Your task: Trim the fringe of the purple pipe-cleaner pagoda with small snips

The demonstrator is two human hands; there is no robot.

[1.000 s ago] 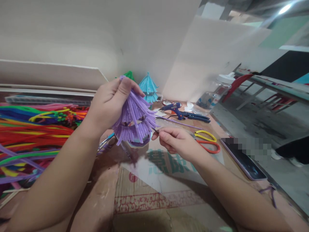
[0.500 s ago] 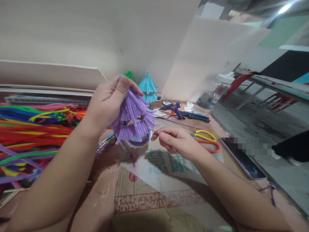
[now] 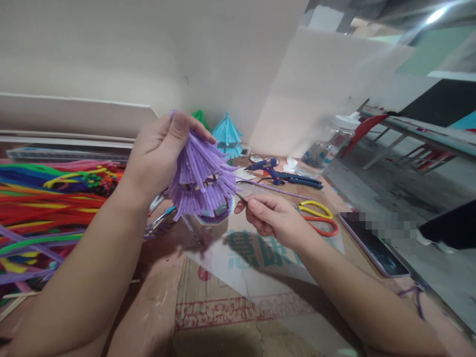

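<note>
Above the tabletop, near the middle of the view, hangs a fuzzy purple cone, its soft stems fanning downward in two shaggy, overlapping tiers. The left hand pinches its narrow top between thumb and fingers. The right hand, fingers curled and pressed together, pinches a thin, dark, pointed piece just beside the lower fringe; whether its tip touches the stems I cannot tell. Below lies flat brown cardboard with a red scrollwork band. To the left, plush stems in red, yellow, blue and green lie in long bundles. Behind stands a tiered light-blue cone; rightward are a blue glue gun, looped scissor handles and a smooth rectangular phone.
</note>
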